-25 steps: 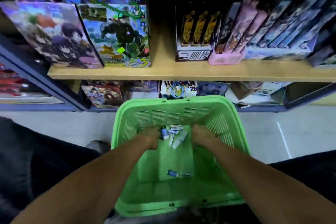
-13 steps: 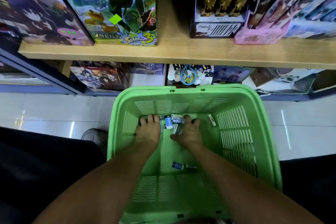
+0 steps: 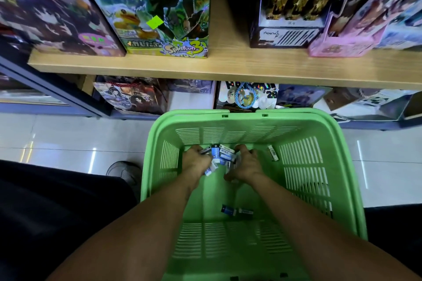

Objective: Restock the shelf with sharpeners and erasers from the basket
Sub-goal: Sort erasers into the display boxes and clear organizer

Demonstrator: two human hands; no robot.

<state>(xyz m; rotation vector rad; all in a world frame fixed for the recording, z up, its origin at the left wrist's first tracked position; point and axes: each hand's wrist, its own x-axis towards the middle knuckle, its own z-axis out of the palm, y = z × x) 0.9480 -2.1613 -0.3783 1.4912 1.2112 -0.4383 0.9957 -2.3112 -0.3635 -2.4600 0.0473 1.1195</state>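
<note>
Both hands are lowered into the green basket (image 3: 338, 166), at its far end, and a heap of small packets (image 3: 222, 155) is gathered between them. The left hand (image 3: 196, 162) is curled round the left side of the heap, and the right hand (image 3: 247, 164) is curled round its right side, so that the packets are pinched from both sides; whether each is a sharpener or an eraser cannot be told. Half a second earlier the fingers were spread flat on the basket floor beside the packets; now they are bent inward and the heap is bunched tighter and partly raised. A lone packet (image 3: 273, 153) is left lying near the far right wall of the basket, apart from the hands, and two more packets (image 3: 236, 210) are left on the floor of the basket between the forearms, nearer the person. The wooden shelf (image 3: 228, 64) is seen beyond the basket, with a gap of bare board between a Splatoon 3 box (image 3: 164, 7) on the left and a dark striped box (image 3: 287, 34) and a pink box (image 3: 342, 45) on the right. Below the shelf, further printed boxes are stood on a lower level. A shoe (image 3: 124, 172) is seen on the pale tiled floor (image 3: 68, 139) left of the basket.
</note>
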